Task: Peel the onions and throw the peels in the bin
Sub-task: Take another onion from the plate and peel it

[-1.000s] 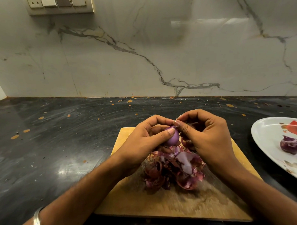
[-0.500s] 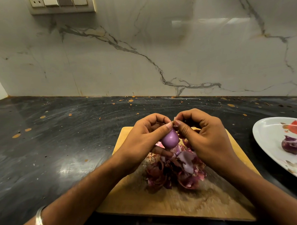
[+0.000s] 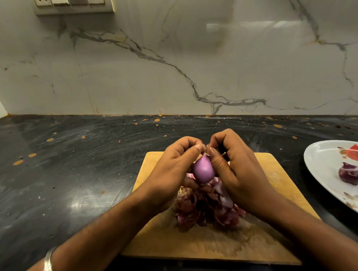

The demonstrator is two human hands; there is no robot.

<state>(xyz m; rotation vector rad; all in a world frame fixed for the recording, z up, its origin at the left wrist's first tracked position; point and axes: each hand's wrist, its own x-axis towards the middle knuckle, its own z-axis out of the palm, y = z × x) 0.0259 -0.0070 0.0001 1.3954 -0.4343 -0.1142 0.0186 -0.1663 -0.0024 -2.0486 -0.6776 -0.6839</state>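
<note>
A small smooth purple onion (image 3: pixel 203 171) is held upright above a wooden cutting board (image 3: pixel 265 239). My left hand (image 3: pixel 175 172) grips it from the left, thumb near its pointed tip. My right hand (image 3: pixel 234 170) presses against its right side, thumb and forefinger pinched at the tip on a bit of skin. A heap of reddish-purple peels (image 3: pixel 205 211) lies on the board right under both hands. No bin is in view.
A white plate (image 3: pixel 325 170) at the right edge holds one dark peeled onion (image 3: pixel 351 173). The black speckled countertop (image 3: pixel 73 169) stretches left and back to a marble wall (image 3: pixel 171 64). A switch panel (image 3: pixel 74 4) sits at the top left.
The onion has turned in my hands and more of its smooth purple side shows. Both hands rose slightly and closed in at the tip.
</note>
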